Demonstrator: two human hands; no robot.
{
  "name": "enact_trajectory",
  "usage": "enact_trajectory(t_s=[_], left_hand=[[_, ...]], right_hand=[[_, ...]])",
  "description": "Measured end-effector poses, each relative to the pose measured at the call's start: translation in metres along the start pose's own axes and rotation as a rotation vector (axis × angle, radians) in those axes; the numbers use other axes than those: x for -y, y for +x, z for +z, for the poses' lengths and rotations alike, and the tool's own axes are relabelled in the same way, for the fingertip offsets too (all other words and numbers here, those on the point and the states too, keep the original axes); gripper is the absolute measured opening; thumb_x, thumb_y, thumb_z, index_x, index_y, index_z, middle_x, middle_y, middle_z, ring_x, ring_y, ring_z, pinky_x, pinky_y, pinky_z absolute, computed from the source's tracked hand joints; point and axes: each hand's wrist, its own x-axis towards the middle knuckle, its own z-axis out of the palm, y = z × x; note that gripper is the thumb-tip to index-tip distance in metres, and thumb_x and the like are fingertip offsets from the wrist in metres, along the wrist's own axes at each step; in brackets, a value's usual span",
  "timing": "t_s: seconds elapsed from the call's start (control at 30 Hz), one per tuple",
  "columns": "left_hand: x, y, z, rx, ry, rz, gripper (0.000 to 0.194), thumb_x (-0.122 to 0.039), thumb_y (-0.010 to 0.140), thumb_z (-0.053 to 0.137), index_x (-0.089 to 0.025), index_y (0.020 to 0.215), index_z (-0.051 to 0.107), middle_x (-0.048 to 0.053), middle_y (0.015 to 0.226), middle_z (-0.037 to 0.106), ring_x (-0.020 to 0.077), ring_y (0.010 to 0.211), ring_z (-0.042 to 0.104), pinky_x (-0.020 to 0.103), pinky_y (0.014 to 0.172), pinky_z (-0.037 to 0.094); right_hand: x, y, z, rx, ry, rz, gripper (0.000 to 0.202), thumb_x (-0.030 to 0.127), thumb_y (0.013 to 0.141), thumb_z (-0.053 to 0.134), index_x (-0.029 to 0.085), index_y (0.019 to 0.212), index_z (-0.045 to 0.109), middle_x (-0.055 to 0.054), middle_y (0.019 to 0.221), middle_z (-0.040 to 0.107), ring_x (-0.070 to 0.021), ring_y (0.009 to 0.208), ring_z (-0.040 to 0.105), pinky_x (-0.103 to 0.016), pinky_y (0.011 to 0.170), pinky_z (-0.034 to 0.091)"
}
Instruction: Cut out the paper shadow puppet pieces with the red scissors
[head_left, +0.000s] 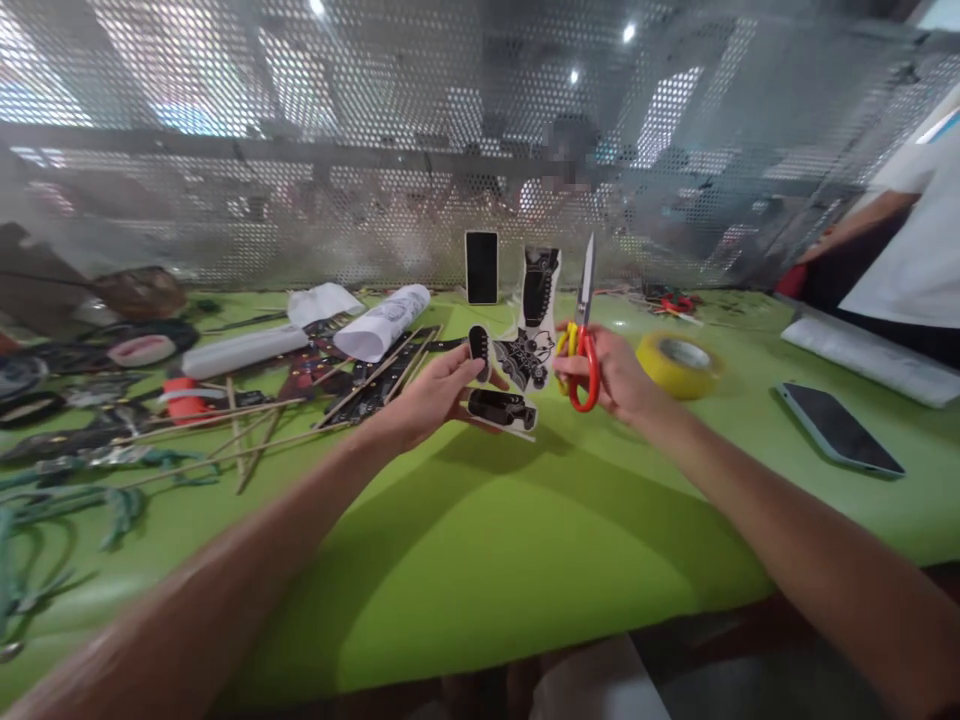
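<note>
My left hand (444,386) is closed on a white paper cutout (525,358) printed with black shapes, its thumb pressed on the near left piece. One lobe of the paper stands up at the top and another spreads toward me. In my right hand (616,372) is a pair of scissors (587,282), the fingers around its red and yellow handles. The scissors point upward with the blades together, just right of the paper and apart from it. Behind the cutout stands a black rectangle (481,268) with a pale border; what it is I cannot tell.
A yellow tape roll (679,365) and a phone (840,430) lie right on the green table (480,560). Leftward are rolled papers (384,322), thin sticks (247,430), green cords (124,510) and a red object (187,400). A perforated metal panel (375,180) rises behind; a person (907,230) stands right.
</note>
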Motion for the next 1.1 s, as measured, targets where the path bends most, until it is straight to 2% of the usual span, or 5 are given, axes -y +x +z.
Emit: enact_trajectory(t_s=[0.37, 0.53, 0.7, 0.93, 1.1], left_hand=[[0.007, 0.011, -0.004, -0.125, -0.033, 0.013, 0.034, -0.032, 0.107, 0.076, -0.016, 0.136, 0.070, 0.010, 0.126, 0.075, 0.0227, 0.103, 0.076, 0.040, 0.085, 0.069], [0.003, 0.014, -0.017, -0.244, -0.030, 0.072, 0.037, -0.038, 0.108, 0.074, -0.016, 0.138, 0.069, 0.011, 0.127, 0.075, 0.0228, 0.102, 0.076, 0.041, 0.086, 0.069], [-0.013, 0.012, -0.025, -0.399, 0.009, 0.164, 0.038, -0.039, 0.109, 0.073, -0.017, 0.139, 0.069, 0.011, 0.127, 0.074, 0.0225, 0.101, 0.076, 0.040, 0.085, 0.069], [-0.034, -0.006, -0.023, -0.602, 0.084, 0.330, 0.023, -0.036, 0.111, 0.071, -0.016, 0.123, 0.067, -0.006, 0.077, 0.065, 0.0061, 0.048, 0.053, 0.017, 0.043, 0.045], [-0.045, -0.018, -0.015, -0.612, 0.121, 0.373, 0.035, -0.044, 0.099, 0.082, -0.031, 0.108, 0.052, -0.017, 0.048, 0.047, 0.0091, 0.028, 0.049, 0.016, 0.028, 0.026]], right_hand=[[-0.011, -0.010, -0.002, 0.115, -0.129, 0.080, 0.045, 0.046, 0.073, 0.092, 0.025, 0.102, 0.064, 0.004, 0.077, 0.057, -0.0131, 0.062, 0.054, -0.027, 0.055, 0.048], [0.006, -0.017, -0.016, 0.203, -0.260, 0.039, 0.061, 0.059, 0.080, 0.089, 0.027, 0.129, 0.073, 0.000, 0.087, 0.059, -0.0173, 0.074, 0.057, -0.034, 0.074, 0.059], [0.025, -0.013, -0.024, 0.286, -0.466, 0.083, 0.059, 0.055, 0.072, 0.099, 0.025, 0.121, 0.084, -0.011, 0.112, 0.074, -0.0290, 0.103, 0.072, -0.040, 0.091, 0.064], [0.024, -0.023, -0.012, 0.330, -0.540, 0.202, 0.064, 0.053, 0.068, 0.104, 0.025, 0.122, 0.086, -0.014, 0.121, 0.075, -0.0320, 0.098, 0.078, -0.046, 0.089, 0.070], [0.032, -0.039, 0.003, 0.424, -0.404, 0.313, 0.059, 0.051, 0.070, 0.103, 0.022, 0.118, 0.084, -0.013, 0.128, 0.073, -0.0330, 0.107, 0.080, -0.045, 0.096, 0.069]])
